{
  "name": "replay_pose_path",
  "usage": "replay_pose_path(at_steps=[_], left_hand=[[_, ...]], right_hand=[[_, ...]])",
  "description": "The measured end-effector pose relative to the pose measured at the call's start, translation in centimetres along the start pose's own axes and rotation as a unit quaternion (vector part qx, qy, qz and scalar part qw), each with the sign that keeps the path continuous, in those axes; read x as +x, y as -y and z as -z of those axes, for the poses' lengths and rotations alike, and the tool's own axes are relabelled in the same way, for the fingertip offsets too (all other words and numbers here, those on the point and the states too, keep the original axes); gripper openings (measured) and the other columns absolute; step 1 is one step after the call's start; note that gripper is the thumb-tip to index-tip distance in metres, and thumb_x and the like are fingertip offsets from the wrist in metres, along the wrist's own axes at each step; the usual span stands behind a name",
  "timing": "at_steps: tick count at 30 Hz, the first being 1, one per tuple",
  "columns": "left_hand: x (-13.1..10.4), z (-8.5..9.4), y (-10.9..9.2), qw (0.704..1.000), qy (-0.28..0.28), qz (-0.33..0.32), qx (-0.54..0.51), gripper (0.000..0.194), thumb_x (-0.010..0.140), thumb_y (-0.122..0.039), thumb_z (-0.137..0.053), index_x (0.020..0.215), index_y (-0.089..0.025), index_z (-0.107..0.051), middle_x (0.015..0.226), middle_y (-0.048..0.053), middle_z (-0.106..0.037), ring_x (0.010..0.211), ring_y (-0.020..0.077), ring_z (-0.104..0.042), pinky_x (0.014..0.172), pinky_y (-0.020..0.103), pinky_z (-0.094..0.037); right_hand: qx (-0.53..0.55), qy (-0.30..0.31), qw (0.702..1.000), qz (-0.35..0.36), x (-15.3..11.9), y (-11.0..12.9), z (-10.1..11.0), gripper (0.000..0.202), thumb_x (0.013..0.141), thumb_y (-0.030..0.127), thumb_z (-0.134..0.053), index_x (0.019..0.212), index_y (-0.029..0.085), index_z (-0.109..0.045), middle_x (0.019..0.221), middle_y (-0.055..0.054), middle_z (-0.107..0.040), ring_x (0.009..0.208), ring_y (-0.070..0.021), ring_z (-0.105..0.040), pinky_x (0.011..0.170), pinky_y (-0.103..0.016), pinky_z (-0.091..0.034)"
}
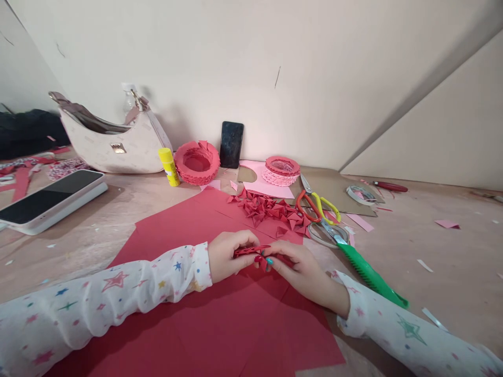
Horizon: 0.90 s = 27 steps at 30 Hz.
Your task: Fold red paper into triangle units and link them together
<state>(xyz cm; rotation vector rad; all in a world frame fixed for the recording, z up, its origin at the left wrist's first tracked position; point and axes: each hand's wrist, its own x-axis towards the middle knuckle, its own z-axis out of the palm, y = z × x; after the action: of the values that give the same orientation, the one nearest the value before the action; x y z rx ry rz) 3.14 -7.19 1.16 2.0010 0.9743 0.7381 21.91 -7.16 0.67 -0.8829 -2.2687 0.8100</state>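
Note:
Folded red paper pieces are pinched between my two hands, joined in what looks like a short strip. My left hand grips the strip from the left, thumb along its lower side. From the right, my right hand closes thumb and fingers on its other end, where a small red piece hangs below the nails. Large red paper sheets lie under both hands. Just beyond them is a heap of small folded red paper triangles.
Behind stand a red paper ring, a pink-and-red ring, a yellow glue stick and a leaning phone. Orange-and-yellow scissors, a green-handled cutter and tape lie right. A handbag and a white device sit left.

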Motion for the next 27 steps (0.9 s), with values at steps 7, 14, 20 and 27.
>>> replay_pose_path(at_steps=[7, 14, 20, 27], left_hand=[[0.1, 0.0, 0.0, 0.998, -0.022, -0.013, 0.052, 0.005, 0.072, -0.019, -0.047, 0.075, -0.015, -0.049, 0.054, -0.005, -0.050, 0.045, 0.0050, -0.043, 0.048, 0.015, -0.034], [0.2, 0.1, 0.0, 0.994, -0.020, -0.062, 0.086, 0.019, 0.083, -0.024, -0.033, 0.086, -0.015, -0.050, 0.061, -0.002, -0.054, 0.054, 0.0073, -0.048, 0.055, 0.017, -0.038], [0.1, 0.0, 0.6, 0.973, -0.013, -0.071, 0.218, 0.027, 0.084, -0.027, -0.028, 0.093, -0.018, -0.052, 0.081, 0.002, -0.060, 0.072, 0.0117, -0.055, 0.066, 0.022, -0.042], [-0.1, -0.1, 1.1, 0.953, 0.024, -0.099, 0.284, 0.027, 0.083, -0.024, -0.031, 0.103, -0.019, -0.049, 0.094, 0.001, -0.060, 0.081, 0.0134, -0.057, 0.070, 0.025, -0.044]], right_hand=[[-0.016, 0.008, 1.000, 0.006, 0.1, 0.1, 0.2, 0.017, 0.072, 0.017, -0.052, 0.089, 0.020, -0.052, 0.085, -0.001, -0.060, 0.077, -0.0100, -0.054, 0.069, -0.020, -0.043], [-0.069, -0.073, 0.995, 0.020, 0.1, 0.6, 0.3, 0.015, 0.070, 0.007, -0.046, 0.078, 0.018, -0.051, 0.072, 0.000, -0.056, 0.063, -0.0093, -0.051, 0.059, -0.021, -0.042], [-0.116, -0.150, 0.976, 0.106, -0.1, 0.6, 0.7, 0.014, 0.072, 0.005, -0.046, 0.078, 0.018, -0.048, 0.072, -0.002, -0.054, 0.068, -0.0110, -0.051, 0.061, -0.023, -0.041], [-0.172, -0.150, 0.961, 0.159, 0.0, 0.9, 0.7, 0.016, 0.070, 0.005, -0.048, 0.080, 0.018, -0.048, 0.072, -0.003, -0.054, 0.067, -0.0119, -0.050, 0.058, -0.024, -0.042]])
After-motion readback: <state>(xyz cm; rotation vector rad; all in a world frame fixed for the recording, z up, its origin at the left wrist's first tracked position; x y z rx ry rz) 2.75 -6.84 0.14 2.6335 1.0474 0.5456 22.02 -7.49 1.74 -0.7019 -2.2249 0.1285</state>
